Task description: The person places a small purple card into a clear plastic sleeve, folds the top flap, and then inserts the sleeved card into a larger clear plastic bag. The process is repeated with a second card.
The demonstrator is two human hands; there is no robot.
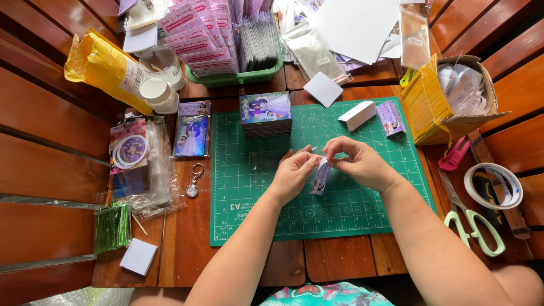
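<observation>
- Left hand (294, 170) and right hand (358, 163) both pinched on small purple printed card in clear sleeve (320, 177), held just above green gridded cutting mat (255, 187).
- Stack of purple photo cards (265, 113) at mat's far edge.
- Small white box (357, 115) nearby.
- Pale green scissors (476, 224) off right.

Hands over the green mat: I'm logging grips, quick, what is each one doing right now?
Left hand: fingers pinched shut on the small printed card.
Right hand: fingertips pinched on the top end of the same card.
</observation>
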